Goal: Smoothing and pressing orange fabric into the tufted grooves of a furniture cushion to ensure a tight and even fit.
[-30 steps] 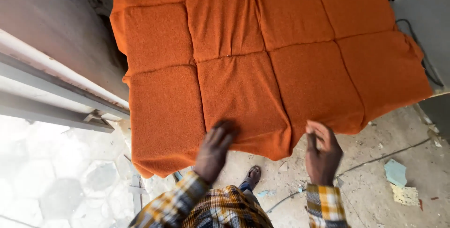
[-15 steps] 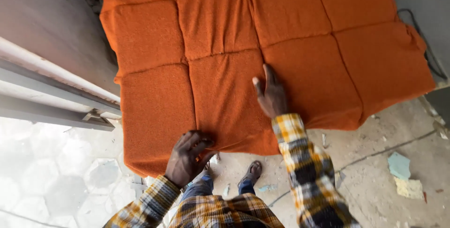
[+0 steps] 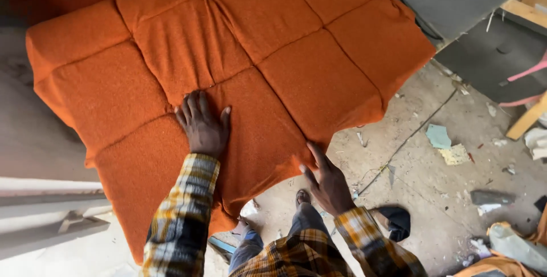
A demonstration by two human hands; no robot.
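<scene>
Orange woven fabric covers the quilted cushion (image 3: pixel 239 77), which sits tilted before me above the dusty concrete floor (image 3: pixel 433 180). My left hand (image 3: pixel 202 124) lies flat on it, fingers spread, gripping nothing. My right hand (image 3: pixel 327 183) pinches the lower edge between thumb and fingers. I judge it soft, bulky, fairly light, floppy; best taken by edges or seams.
</scene>
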